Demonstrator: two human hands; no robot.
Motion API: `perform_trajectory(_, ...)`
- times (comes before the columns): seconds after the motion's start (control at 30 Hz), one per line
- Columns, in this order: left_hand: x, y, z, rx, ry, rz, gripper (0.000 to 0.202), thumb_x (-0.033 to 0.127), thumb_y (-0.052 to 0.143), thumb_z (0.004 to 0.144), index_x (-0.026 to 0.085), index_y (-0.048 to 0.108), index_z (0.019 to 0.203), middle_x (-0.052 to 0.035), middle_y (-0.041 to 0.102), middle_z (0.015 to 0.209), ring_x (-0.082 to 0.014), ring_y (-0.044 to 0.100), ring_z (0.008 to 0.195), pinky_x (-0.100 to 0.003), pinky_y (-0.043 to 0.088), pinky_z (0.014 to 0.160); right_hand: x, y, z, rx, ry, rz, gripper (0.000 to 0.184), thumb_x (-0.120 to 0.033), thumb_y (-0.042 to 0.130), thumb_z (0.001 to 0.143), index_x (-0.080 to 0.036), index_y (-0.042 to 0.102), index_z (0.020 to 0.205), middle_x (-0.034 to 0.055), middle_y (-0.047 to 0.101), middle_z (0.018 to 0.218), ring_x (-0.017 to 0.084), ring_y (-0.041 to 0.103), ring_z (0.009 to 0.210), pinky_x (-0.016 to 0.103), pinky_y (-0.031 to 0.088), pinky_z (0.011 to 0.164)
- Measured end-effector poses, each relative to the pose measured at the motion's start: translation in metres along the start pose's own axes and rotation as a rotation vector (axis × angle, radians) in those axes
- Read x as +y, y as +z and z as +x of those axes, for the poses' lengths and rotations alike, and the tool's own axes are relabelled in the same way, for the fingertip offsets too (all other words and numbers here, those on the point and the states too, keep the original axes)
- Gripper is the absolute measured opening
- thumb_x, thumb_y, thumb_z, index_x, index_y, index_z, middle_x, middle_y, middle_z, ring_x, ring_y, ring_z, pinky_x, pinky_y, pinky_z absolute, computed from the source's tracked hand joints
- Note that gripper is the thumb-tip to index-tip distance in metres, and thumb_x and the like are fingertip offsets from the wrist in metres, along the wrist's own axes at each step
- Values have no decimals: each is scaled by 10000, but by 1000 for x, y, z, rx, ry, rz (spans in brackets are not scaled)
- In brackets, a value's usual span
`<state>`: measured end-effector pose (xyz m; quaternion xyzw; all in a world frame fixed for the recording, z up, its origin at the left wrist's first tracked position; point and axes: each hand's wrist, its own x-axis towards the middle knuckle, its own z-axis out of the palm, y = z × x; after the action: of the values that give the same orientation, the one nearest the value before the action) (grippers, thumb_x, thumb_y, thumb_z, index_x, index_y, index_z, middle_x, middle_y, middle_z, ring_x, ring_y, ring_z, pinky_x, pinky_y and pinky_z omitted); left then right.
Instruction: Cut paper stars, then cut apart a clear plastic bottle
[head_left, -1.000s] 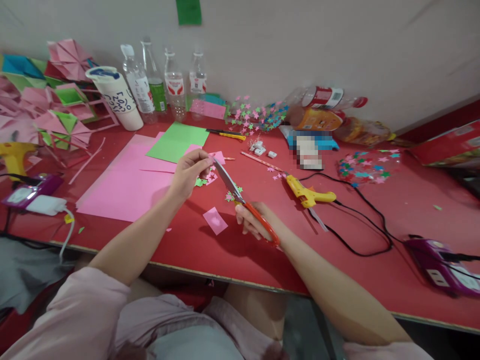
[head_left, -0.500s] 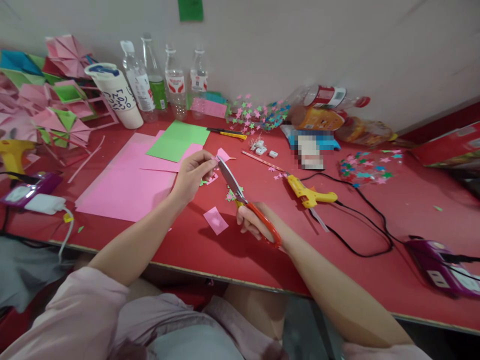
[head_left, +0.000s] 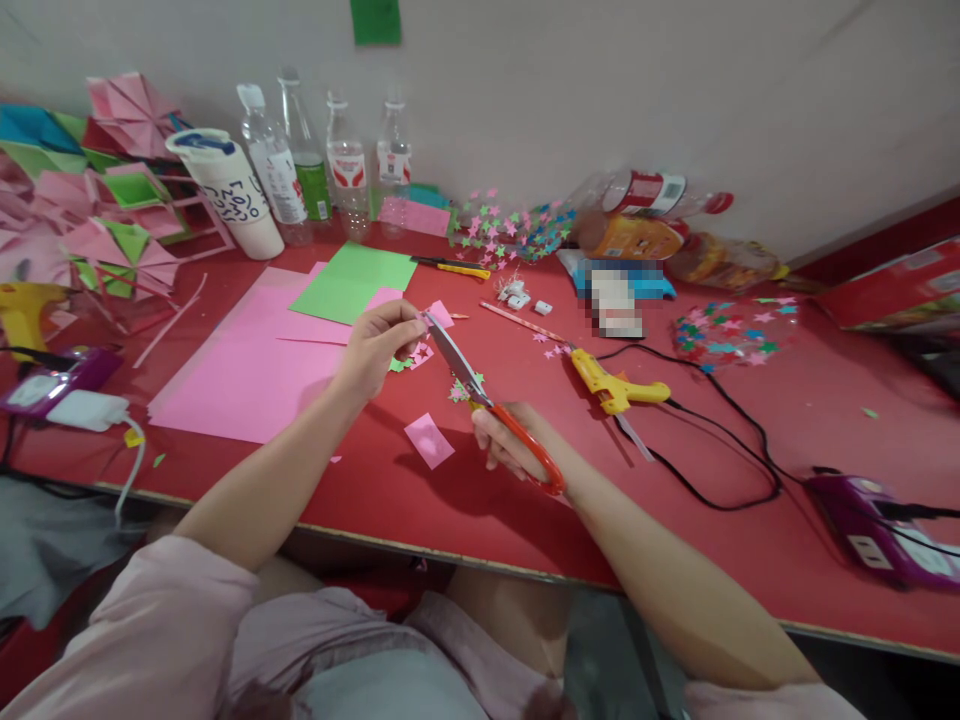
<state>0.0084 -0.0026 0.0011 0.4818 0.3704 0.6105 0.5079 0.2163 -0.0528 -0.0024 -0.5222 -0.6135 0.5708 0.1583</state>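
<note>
My right hand (head_left: 506, 440) grips the scissors (head_left: 517, 435) by their orange-red handles. Their blades point up and left and look nearly closed, with the tips at the fingers of my left hand (head_left: 379, 345). That hand is pinched on a small piece of pink paper, mostly hidden behind thumb and finger. Beneath the blades, small green and pink paper stars (head_left: 457, 390) lie on the red table (head_left: 480, 530). A pink paper square (head_left: 430, 441) rests closer to me. Pink and green scraps (head_left: 422, 354) lie beside my left hand.
Pink sheets (head_left: 225, 390) and a green sheet (head_left: 352, 283) lie left. A cutter knife (head_left: 461, 270) is behind them. At right, a yellow glue gun (head_left: 615, 385) trails a black cord to a purple power strip (head_left: 877, 530). Upright bottles (head_left: 347, 170) and a white tumbler (head_left: 240, 200) line the wall.
My left fingers and the scissor tips have shifted slightly left in the picture, and the view has turned a little. Both hands keep their hold.
</note>
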Motion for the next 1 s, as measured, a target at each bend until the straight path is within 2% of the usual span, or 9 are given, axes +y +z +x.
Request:
perform_trajectory(0.1, 0, 1, -1, 4, -4, -14, 114, 187, 618, 659, 178, 554, 565, 60, 462, 433, -25, 364, 394, -172, 283, 402, 2, -1, 3, 2, 0, -1, 514, -683, 564, 751, -206, 483, 577, -81, 382, 304, 76, 406, 273, 211, 385, 360)
perform_trajectory(0.3, 0, 3, -1, 5, 0, -12, 121, 187, 614, 670, 178, 547, 569, 60, 467, 438, -26, 366, 400, -170, 293, 410, -3, 0, 0, 22, 23, -31, 529, -710, 566, 732, -210, 483, 578, -74, 377, 302, 97, 439, 280, 200, 307, 303)
perform_trajectory(0.53, -2, 7, -3, 27, -9, -16, 152, 208, 620, 716, 184, 535, 592, 61, 475, 458, -32, 403, 421, -172, 318, 425, 3, 3, 1, -2, -99, 63, 575, -766, 492, 750, -210, 474, 602, -100, 346, 310, 71, 356, 264, 262, 480, 451)
perform_trajectory(0.73, -8, 15, -8, 87, -26, -17, 169, 226, 616, 741, 187, 529, 601, 60, 458, 484, -38, 386, 442, -188, 307, 443, 2, 9, 1, -19, -114, 108, 564, -744, 474, 781, -206, 481, 612, -105, 350, 313, 67, 351, 268, 298, 526, 539)
perform_trajectory(0.87, -11, 16, -7, 125, 19, -17, 142, 194, 602, 719, 184, 531, 597, 54, 454, 542, -49, 389, 506, -200, 339, 511, 0, 11, -2, -4, -117, 100, 551, -729, 487, 787, -209, 472, 604, -103, 353, 305, 67, 348, 264, 294, 519, 528)
perform_trajectory(1.0, -13, 13, -4, 141, 93, 1, 100, 163, 612, 689, 181, 569, 600, 25, 502, 672, -74, 460, 653, -218, 396, 643, 1, 11, -2, 31, -102, 66, 570, -758, 491, 761, -212, 473, 600, -101, 349, 304, 71, 354, 262, 278, 490, 484)
